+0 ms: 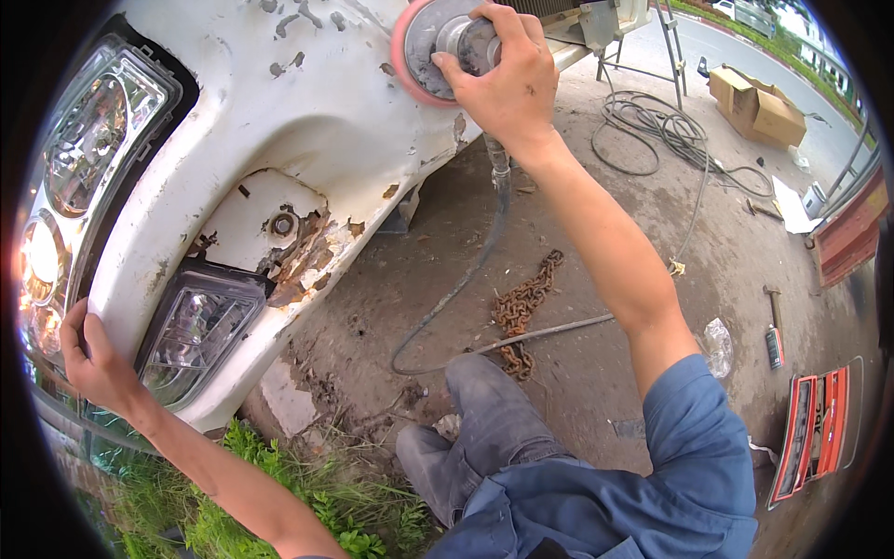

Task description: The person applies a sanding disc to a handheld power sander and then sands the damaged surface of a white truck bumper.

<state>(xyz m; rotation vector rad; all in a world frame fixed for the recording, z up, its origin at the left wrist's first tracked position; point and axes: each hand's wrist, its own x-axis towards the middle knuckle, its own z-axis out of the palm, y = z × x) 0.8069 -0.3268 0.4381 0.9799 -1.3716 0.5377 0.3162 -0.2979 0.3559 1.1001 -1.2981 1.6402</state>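
Observation:
My right hand [512,84] is wrapped over the top of a round sander [453,42] with a pinkish-red disc. The disc lies against the white bumper [326,93] of a vehicle, at its upper right edge. A dark hose [501,186] hangs from the tool. At the far left, my left hand [101,365] curls its fingers at the bumper's edge between the headlight [98,140] and the lower lamp [200,321]; the fingertips are partly hidden. Paint is chipped and peeling around a recessed bolt [281,224] and along the lower edge.
On the dirt ground lie a rusty chain [521,307], a coiled hose [661,126], a hammer [773,303], a spray can [775,347] and a red-framed panel [815,424]. A cardboard box [756,104] sits near the road. Green plants [251,466] grow below the bumper.

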